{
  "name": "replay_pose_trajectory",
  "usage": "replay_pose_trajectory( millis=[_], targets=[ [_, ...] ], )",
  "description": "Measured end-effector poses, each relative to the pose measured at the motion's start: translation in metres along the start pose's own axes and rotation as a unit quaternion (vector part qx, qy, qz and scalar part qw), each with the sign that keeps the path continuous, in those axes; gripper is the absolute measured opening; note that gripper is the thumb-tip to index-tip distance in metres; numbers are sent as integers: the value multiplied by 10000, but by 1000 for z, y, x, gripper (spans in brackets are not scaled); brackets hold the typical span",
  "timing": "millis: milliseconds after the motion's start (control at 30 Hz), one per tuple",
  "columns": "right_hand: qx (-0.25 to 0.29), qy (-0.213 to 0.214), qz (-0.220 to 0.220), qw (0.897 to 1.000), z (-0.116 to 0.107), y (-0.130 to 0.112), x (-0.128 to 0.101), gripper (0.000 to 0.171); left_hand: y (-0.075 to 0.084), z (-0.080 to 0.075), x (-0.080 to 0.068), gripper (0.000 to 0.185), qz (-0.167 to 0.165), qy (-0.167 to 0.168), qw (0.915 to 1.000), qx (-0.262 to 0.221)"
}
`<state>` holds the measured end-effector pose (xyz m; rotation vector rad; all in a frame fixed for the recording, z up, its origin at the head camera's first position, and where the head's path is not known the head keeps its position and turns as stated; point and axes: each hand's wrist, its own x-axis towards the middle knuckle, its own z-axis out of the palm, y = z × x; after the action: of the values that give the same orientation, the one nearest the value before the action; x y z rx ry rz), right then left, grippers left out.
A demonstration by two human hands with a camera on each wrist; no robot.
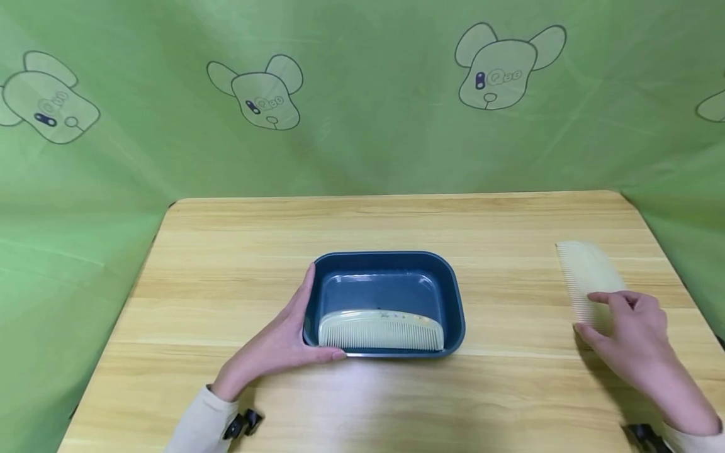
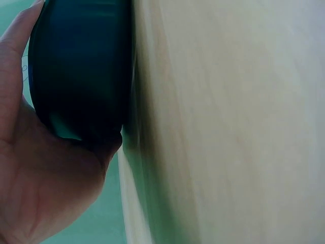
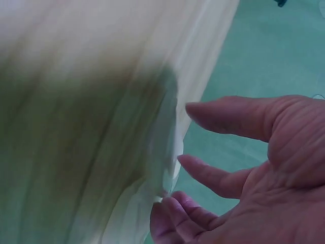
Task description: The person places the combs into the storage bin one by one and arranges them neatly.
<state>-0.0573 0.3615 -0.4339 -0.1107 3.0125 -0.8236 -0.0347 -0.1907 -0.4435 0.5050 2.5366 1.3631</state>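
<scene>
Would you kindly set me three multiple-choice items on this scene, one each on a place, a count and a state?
1. Where does the comb at the right hand lie?
A. On the table, right of the tray
B. Inside the tray
C. On the green cloth

2. How many combs are in view?
A. One
B. Two
C. Three

3. What is the left hand doing?
A. Lifting a comb
B. Resting flat, away from the tray
C. Holding the tray's left side

Answers:
1. A, since the loose comb lies on the wood apart from the blue tray, with the right hand's fingers on its near end.
2. B, since one comb leans in the tray and one lies on the table.
3. C, since its fingers and thumb lie along the tray's left rim and near corner.
</scene>
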Motion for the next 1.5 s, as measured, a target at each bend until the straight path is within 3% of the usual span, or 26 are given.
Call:
replay_pose_trajectory(
  millis=[300,567,867,1033,1200,1500],
  targets=[
    [-170,-84,309,9993,-1,2,5,82,1,-1,0,151,-50,-6,10000,38],
    [-312,-209,469,9982,-4,0,7,91,2,0,1,148,-136,-46,9999,64],
    [-171,-385,476,9980,-6,-1,4,87,1,0,0,149,-116,-34,9999,68],
    [-167,-109,273,9994,-4,-6,-1,75,1,0,-1,150,-62,-32,10000,52],
    [252,161,169,9994,-5,-9,-2,67,1,1,-1,151,-52,-25,10000,39],
    [1238,285,-76,9919,1,-11,-3,64,1,1,-1,150,-91,-9,10000,21]
  ],
)
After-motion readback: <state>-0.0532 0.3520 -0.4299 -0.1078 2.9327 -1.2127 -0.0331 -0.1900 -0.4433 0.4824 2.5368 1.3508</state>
